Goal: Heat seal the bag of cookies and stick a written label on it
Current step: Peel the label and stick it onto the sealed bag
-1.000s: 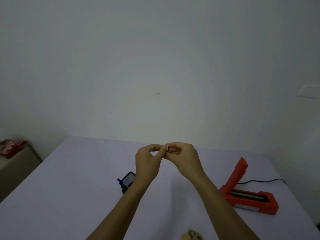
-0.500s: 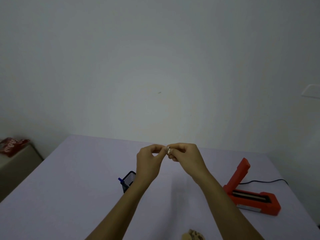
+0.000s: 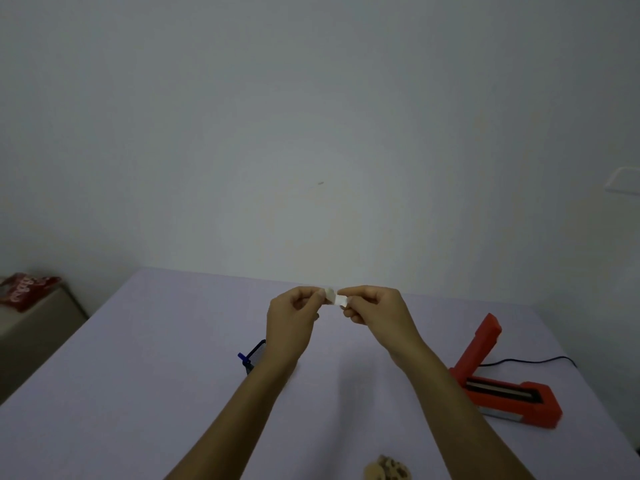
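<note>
A: White and small, the label (image 3: 335, 298) is a thin paper slip pinched between both hands above the lilac worktop (image 3: 138, 375).

B: Each grip?

A: Left hand (image 3: 293, 322) and right hand (image 3: 375, 315) both pinch it, fingers curled. Cookies (image 3: 387, 471) sit at the near edge; the orange, wedge-shaped heat sealer (image 3: 502, 386) stands open at right.

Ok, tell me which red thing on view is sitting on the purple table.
The red heat sealer, lid raised, near the right hand. The red packet lies on a separate low surface, far left.

left hand (image 3: 292, 322), right hand (image 3: 375, 315), pinching label (image 3: 335, 298) (raised above table (image 3: 138, 358))
</note>
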A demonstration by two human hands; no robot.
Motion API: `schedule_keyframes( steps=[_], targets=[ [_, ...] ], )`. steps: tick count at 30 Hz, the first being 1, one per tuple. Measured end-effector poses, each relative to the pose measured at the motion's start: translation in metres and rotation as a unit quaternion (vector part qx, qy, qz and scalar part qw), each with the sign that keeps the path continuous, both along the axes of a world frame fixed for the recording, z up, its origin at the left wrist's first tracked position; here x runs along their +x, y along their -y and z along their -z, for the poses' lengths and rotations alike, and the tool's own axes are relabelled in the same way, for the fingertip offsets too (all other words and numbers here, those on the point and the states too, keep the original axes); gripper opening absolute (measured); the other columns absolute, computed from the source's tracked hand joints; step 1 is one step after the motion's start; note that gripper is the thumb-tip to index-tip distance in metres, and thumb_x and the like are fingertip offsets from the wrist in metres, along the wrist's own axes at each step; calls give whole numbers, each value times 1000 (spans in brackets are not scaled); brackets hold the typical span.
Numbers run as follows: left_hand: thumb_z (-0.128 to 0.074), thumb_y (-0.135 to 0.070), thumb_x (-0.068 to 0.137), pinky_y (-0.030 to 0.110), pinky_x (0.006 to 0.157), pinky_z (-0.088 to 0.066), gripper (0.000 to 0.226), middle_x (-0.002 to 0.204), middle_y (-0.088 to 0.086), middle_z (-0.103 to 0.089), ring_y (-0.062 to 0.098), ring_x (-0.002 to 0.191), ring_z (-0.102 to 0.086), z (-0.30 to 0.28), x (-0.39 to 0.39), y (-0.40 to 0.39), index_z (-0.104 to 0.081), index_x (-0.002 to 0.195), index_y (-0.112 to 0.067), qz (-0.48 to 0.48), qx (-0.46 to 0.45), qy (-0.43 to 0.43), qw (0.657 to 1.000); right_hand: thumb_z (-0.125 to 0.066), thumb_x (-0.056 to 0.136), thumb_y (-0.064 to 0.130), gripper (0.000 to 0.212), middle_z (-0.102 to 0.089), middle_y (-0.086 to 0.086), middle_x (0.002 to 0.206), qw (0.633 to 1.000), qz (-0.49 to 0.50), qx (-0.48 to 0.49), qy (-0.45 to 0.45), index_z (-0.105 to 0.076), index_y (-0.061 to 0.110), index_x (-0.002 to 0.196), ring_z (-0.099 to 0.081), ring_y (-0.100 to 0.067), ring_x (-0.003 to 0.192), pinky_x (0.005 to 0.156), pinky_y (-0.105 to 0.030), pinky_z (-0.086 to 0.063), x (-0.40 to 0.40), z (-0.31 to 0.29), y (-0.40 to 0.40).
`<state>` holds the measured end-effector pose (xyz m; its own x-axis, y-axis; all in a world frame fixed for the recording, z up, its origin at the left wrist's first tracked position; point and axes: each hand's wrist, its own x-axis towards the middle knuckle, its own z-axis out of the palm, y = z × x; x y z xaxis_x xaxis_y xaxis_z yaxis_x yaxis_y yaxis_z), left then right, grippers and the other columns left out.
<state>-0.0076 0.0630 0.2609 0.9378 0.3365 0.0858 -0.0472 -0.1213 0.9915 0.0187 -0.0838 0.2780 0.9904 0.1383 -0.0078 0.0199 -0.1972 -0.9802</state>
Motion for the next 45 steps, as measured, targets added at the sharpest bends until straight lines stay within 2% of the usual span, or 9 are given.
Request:
schedule_keyframes(
  steps=[11,21,28,33,35,38,40,43,45],
  targets=[
    [-62,-20,89,32,81,-57,14,82,-8,-75,14,88,-69,12,-5,-31,-72,82,-25,-44,-45,-18,998,-54,88,5,25,-74,-5,81,998,14,-16,-59,-76,15,91,-67,-11,72,70,-23,-56,6,35,-13],
    [-63,-19,88,33,81,-57,12,83,-3,-75,13,85,-69,55,-27,-90,-75,85,-16,-109,-56,-88,989,-62,84,6,15,-71,-8,80,966,-56,-138,-209,-72,18,82,-63,-15,69,63,-26,-49,-12,176,-63],
    [-62,-20,89,32,83,-56,15,85,-6,-74,15,90,-67,102,-45,-121,-74,81,-22,-138,-59,-148,978,-65,80,7,15,-64,7,67,932,-99,-266,-224,-70,19,74,-59,-8,62,53,-16,-45,-35,254,-94],
    [-62,-19,88,34,87,-55,15,86,-5,-74,13,90,-67,114,-50,-134,-73,80,-24,-138,-50,-169,975,-69,81,10,18,-64,5,70,915,-95,-323,-224,-64,22,68,-63,-14,72,63,-20,-50,-50,278,-100],
    [-63,-19,88,33,88,-53,16,85,-6,-74,7,87,-67,115,-49,-138,-72,77,-26,-136,-48,-174,974,-73,80,12,15,-61,5,73,913,-86,-325,-232,-62,20,73,-62,-15,76,62,-19,-48,-52,278,-102],
    [-63,-21,87,27,84,-53,15,81,-10,-74,-4,76,-64,117,-46,-143,-73,77,-24,-140,-29,-175,974,-74,81,13,19,-64,-4,87,916,-65,-331,-218,-62,12,96,-58,-16,78,64,-21,-46,-47,269,-108],
    [-64,-22,88,15,73,-48,14,80,-13,-72,-7,73,-62,117,-45,-143,-73,78,-22,-142,17,-167,976,-68,86,12,14,-71,-6,92,940,-31,-294,-173,-68,10,100,-60,-15,78,68,-23,-48,-43,246,-118],
    [-64,-26,89,1,65,-43,11,81,-14,-71,-6,79,-63,117,-44,-137,-72,83,-20,-145,94,-124,977,-64,89,19,10,-73,-1,81,983,20,-101,-154,-74,16,88,-66,-17,77,68,-24,-52,-38,181,-138],
    [-64,-28,90,1,67,-43,11,83,-14,-70,-3,82,-63,113,-40,-129,-71,86,-21,-138,126,-94,978,-64,88,21,14,-73,-3,78,987,34,9,-154,-76,18,83,-68,-18,77,72,-29,-57,-35,139,-148]
  ],
)
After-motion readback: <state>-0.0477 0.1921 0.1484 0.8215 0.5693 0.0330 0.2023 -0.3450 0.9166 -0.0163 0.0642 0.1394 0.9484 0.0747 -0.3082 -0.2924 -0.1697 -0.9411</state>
